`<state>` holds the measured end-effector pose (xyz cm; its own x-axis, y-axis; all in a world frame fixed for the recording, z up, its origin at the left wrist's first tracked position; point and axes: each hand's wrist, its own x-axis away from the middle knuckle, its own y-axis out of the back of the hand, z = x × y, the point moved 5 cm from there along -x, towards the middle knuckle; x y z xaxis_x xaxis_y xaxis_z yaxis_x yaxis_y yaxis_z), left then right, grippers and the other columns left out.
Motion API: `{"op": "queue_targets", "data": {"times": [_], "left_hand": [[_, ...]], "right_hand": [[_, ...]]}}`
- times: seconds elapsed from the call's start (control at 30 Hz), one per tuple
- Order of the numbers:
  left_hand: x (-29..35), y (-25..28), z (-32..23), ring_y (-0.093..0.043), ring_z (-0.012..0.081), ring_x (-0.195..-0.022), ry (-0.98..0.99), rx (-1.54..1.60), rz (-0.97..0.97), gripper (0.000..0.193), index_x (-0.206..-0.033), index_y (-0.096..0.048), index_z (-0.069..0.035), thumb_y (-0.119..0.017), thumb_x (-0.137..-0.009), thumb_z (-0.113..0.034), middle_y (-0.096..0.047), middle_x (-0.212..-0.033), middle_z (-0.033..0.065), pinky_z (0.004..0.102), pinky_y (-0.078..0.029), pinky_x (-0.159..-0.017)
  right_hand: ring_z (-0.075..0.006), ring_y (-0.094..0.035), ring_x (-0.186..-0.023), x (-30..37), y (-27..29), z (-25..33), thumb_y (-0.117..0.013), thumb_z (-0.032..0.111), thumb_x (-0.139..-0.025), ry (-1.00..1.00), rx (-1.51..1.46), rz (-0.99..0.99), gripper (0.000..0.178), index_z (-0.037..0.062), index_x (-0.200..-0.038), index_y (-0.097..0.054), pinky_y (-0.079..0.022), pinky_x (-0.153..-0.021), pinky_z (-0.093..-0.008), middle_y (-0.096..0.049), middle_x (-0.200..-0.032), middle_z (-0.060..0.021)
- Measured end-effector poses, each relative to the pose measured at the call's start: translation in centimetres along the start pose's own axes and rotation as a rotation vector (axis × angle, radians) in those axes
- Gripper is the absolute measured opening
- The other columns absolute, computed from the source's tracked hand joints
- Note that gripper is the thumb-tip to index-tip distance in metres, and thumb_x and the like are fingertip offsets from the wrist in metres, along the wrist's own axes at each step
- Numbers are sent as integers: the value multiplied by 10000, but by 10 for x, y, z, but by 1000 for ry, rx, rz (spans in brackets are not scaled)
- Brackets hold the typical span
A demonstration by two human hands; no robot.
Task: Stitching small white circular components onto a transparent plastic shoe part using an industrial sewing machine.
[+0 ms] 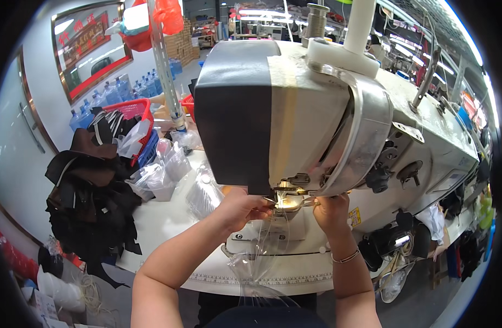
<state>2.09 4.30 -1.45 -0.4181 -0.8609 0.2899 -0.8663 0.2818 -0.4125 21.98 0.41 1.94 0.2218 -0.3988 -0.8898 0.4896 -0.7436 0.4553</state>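
A large sewing machine (311, 109) with a dark front cover stands before me, its needle area (286, 199) lit by a small lamp. Clear plastic strips (256, 262) run from under the needle down over the table edge to my lap. Just left of the needle, my left hand (243, 209) pinches the upper end of the plastic. On the other side, my right hand (332, 211) is closed beside the needle area, with something thin and light at its fingertips that is too small to name.
Dark cut pieces (90, 191) are heaped at the left. Behind them stand a red basket (136, 112) and clear plastic pieces (162, 169). A ruler strip (284, 281) follows the table's front edge. Black items and cords (396, 246) hang at the right.
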Motion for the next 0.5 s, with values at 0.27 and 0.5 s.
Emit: {"op": "queue_targets", "data": {"times": [0.27,0.5], "left_hand": [[9,-9,2,-596,137,-612,-35,-7,-55,108,-878,-532,7,-561,-788,-45,-602,-782,86,237,-505,-556],[12,-9,5,-551,89,-588,-86,41,-88,69,-840,-535,-48,-574,-786,-65,-593,-780,48,202,-469,-562]], "right_hand": [[-276,-595,-726,-10,-11,-3,-617,-8,-568,35,140,-30,219,74,-771,-636,-459,-622,-366,-622,-781,-93],[-289,-599,-798,-25,-25,-1,-667,65,-658,-46,-42,-21,226,64,-881,-633,-466,-718,-372,-635,-855,-97]]}}
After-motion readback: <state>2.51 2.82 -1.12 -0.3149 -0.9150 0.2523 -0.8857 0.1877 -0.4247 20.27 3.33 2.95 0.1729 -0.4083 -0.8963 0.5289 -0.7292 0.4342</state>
